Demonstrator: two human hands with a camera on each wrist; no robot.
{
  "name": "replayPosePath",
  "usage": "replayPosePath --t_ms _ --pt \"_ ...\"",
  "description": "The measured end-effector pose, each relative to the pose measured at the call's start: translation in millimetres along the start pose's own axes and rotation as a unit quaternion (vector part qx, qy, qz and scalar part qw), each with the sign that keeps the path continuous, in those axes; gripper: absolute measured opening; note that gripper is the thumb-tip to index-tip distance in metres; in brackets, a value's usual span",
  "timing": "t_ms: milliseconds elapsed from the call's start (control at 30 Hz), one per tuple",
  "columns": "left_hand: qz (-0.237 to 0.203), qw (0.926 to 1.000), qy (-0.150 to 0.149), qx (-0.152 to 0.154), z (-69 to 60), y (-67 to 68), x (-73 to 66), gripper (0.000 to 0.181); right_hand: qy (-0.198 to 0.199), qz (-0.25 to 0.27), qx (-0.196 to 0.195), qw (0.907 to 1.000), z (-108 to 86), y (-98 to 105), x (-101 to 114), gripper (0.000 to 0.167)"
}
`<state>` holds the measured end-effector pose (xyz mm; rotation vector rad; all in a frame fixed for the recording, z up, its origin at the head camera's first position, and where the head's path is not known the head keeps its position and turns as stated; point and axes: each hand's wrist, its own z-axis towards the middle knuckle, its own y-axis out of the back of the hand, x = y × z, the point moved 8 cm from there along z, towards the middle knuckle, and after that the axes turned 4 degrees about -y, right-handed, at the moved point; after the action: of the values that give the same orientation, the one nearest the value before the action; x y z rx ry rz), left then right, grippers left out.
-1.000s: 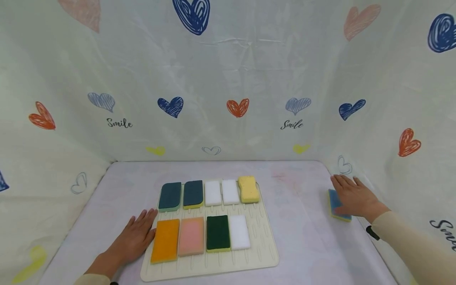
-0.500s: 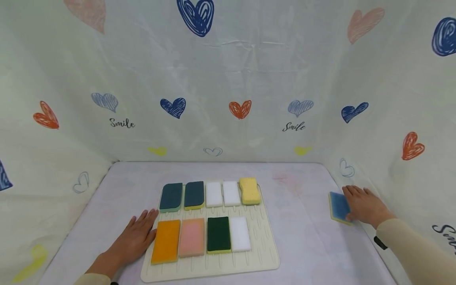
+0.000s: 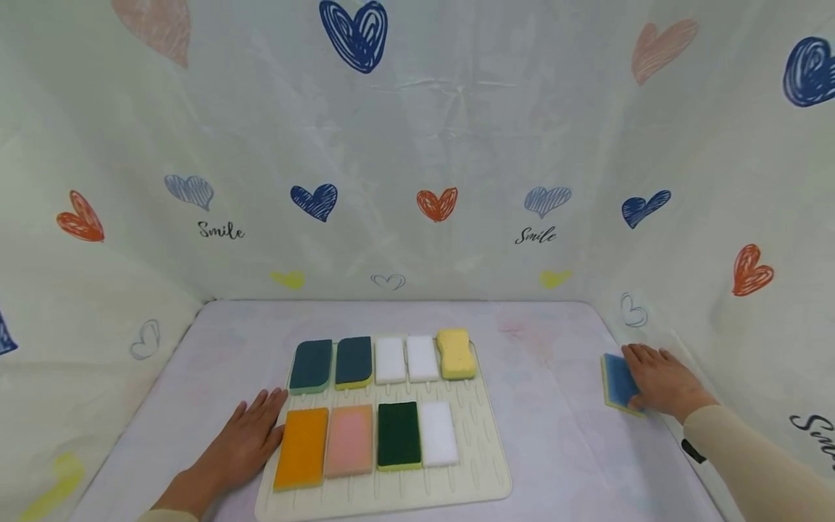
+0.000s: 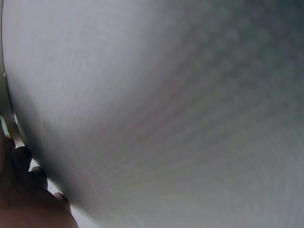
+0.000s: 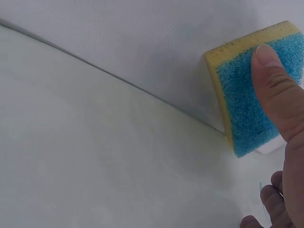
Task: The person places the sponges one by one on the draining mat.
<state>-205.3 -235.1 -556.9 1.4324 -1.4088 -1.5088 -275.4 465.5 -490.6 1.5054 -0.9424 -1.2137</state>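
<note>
At the table's right edge, my right hand grips a blue-and-yellow scouring sponge. In the right wrist view the thumb lies on the sponge's blue scrub face, and other fingers show curled below, past the table edge. The sponge sits slightly tilted there. My left hand lies flat, fingers extended, beside the left edge of a cream ridged mat. Its thumb is close to an orange sponge; whether they touch is unclear. The left wrist view shows mostly blurred pale cloth and dark fingers in the corner.
Two rows of sponges lie on the mat. The back row has dark-topped sponges, white ones and a yellow one. In front are pink, dark green and white. Heart-printed sheets wall the table.
My right hand slid from over the blue-and-yellow sponge to its right edge, uncovering more of the blue face. That sponge shifted slightly. The left hand stayed in place.
</note>
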Motion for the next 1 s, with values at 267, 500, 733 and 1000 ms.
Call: replayPosePath --t_ms 267,500,733,1000 --pt "-0.007 0.9998 -0.011 -0.012 -1.2 1.3 -0.6 0.072 0.015 0.005 -0.02 0.9997 0.3 0.5 3.2 0.104" --pt "0.0 0.9997 -0.012 -0.022 0.0 3.2 -0.5 0.072 0.009 0.005 -0.019 0.9998 1.0 0.4 1.7 0.101" --pt "-0.008 0.9998 -0.008 -0.015 0.8 1.4 0.0 0.073 0.005 0.028 0.004 0.9996 1.6 -0.7 -0.3 0.102" --pt "-0.012 0.9999 -0.003 -0.012 1.6 -1.0 2.6 0.075 -0.009 0.057 0.007 0.9983 -1.4 -3.6 0.4 0.113"
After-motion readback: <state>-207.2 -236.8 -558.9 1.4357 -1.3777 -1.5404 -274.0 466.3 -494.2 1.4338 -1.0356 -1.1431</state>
